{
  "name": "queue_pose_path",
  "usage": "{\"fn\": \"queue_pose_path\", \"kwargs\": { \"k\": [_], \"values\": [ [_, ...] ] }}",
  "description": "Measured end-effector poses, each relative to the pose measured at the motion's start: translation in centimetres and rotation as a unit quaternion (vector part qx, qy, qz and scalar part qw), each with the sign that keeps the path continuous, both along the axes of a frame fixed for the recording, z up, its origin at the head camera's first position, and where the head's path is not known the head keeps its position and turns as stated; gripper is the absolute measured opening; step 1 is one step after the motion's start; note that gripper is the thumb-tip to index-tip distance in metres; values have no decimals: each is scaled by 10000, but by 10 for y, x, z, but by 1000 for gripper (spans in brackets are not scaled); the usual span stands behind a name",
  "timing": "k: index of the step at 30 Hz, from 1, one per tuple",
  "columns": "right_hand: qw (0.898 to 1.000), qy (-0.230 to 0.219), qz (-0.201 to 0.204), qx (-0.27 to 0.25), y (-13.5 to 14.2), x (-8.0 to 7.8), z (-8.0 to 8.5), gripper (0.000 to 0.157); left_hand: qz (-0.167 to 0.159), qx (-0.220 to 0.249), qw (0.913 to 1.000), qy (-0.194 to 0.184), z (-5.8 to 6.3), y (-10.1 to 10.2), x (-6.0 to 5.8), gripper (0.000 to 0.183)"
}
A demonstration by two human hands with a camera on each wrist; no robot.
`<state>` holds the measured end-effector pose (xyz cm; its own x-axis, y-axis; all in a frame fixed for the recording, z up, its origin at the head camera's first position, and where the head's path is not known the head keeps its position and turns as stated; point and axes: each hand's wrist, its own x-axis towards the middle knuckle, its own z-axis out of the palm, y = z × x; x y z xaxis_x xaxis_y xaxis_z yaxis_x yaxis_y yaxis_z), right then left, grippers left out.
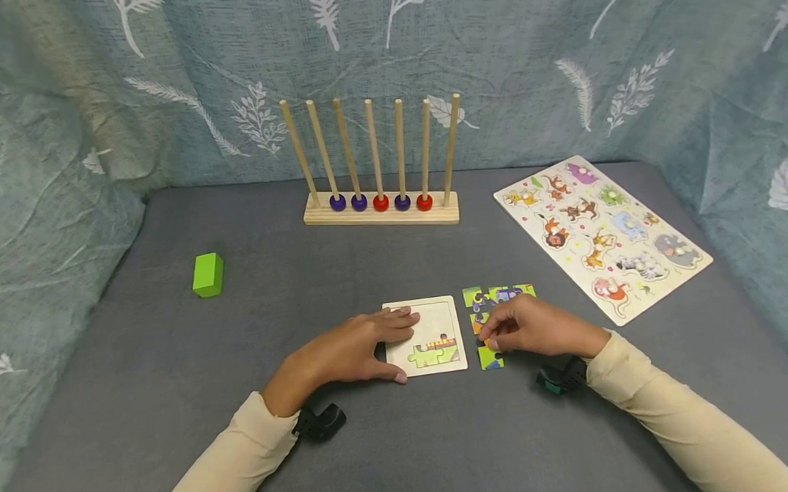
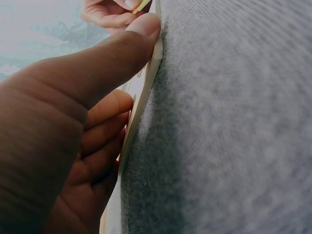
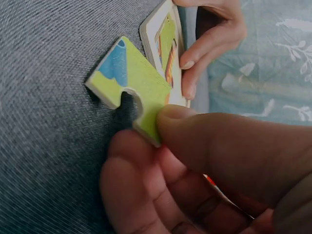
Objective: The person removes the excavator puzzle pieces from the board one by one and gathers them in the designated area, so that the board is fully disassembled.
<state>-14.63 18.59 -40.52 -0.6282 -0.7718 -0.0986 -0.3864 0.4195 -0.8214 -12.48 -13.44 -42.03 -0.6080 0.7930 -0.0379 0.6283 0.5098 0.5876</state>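
Observation:
My left hand (image 1: 348, 349) lies over the left side of a square wooden puzzle tray (image 1: 459, 331), its fingers stretched across the surface and its thumb at the near left corner. Joined pieces (image 1: 435, 354) with green and red print fill the tray's lower right part. To the right of the tray, my right hand (image 1: 539, 325) pinches a green puzzle piece (image 3: 146, 83) with a blue corner between thumb and finger. That hand partly hides several loose puzzle pieces (image 1: 473, 297) beside the tray.
Behind the tray stands a wooden rack (image 1: 382, 215) with upright rods and red and blue beads. A knobbed animal puzzle board (image 1: 572, 238) lies at the back right. A green block (image 1: 207, 275) sits on the left of the grey table (image 1: 270, 281).

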Motion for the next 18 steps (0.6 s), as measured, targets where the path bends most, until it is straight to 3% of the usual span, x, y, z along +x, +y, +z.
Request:
{"fn": "queue_pose_path", "kwargs": {
  "k": [18],
  "values": [
    [9996,233,7,165,1,-1,4,9,0,26,10000,-73,3,0,1,71]
  ]
}}
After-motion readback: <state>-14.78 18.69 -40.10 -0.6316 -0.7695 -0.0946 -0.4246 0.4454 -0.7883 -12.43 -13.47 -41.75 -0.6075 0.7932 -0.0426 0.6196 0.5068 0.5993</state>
